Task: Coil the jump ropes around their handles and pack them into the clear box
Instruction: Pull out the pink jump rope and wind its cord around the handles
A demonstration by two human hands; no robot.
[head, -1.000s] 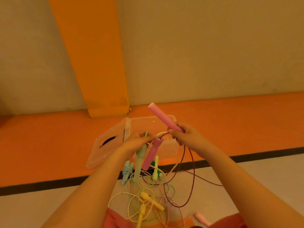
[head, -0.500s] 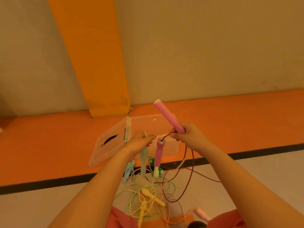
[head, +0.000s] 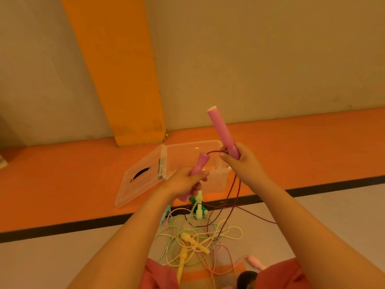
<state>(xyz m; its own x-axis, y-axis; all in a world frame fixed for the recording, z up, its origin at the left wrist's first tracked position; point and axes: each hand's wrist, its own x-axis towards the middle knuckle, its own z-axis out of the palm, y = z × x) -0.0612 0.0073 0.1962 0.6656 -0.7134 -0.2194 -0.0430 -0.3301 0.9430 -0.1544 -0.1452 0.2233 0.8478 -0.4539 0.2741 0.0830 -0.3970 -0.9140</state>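
Lying lowest in the frame, a tangle of loose ropes (head: 208,232) (yellow, green and pale pink cords) spreads over the pale floor. Above it, at centre, the left hand (head: 183,182) is curled tight around a pink handle (head: 200,163). The right hand (head: 239,161) clasps the second pink handle (head: 220,130), which is tilted upward. A dark red cord (head: 234,192) joins them and hangs down. Behind the hands, the clear box (head: 193,145) sits open on the orange strip, with its lid (head: 141,184) hinged out leftward.

Floor (head: 62,257), orange band and pale area split by a black line (head: 62,227); clear box (head: 215,182), lid (head: 139,186) hinged open, on the orange; tangled jump ropes (head: 195,244) on the pale area.
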